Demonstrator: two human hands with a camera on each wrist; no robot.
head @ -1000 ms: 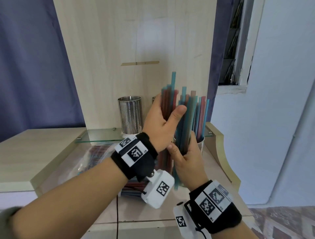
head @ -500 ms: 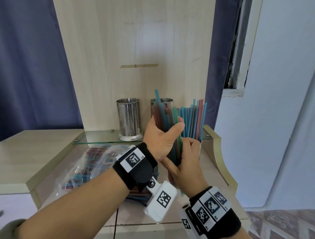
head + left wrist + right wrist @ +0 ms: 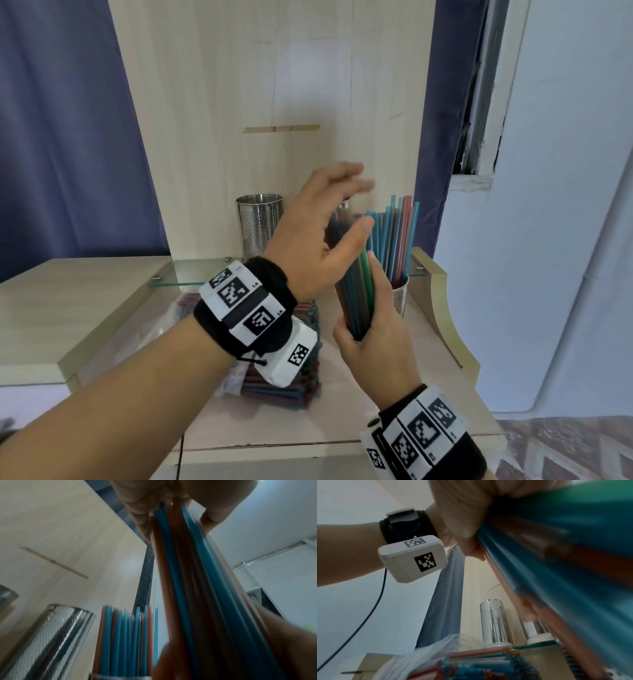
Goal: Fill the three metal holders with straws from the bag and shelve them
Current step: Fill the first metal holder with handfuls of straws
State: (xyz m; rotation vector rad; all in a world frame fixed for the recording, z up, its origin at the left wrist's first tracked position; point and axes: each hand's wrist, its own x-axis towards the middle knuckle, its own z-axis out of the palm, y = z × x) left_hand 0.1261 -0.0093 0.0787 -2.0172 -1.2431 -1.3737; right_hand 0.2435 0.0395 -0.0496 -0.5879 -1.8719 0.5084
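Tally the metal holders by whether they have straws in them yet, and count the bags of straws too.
Holders with straws in them: 1
Holders with no straws showing: 2, the left holder and the middle holder
Bags of straws: 1
Total: 4 things, 3 holders and 1 bag
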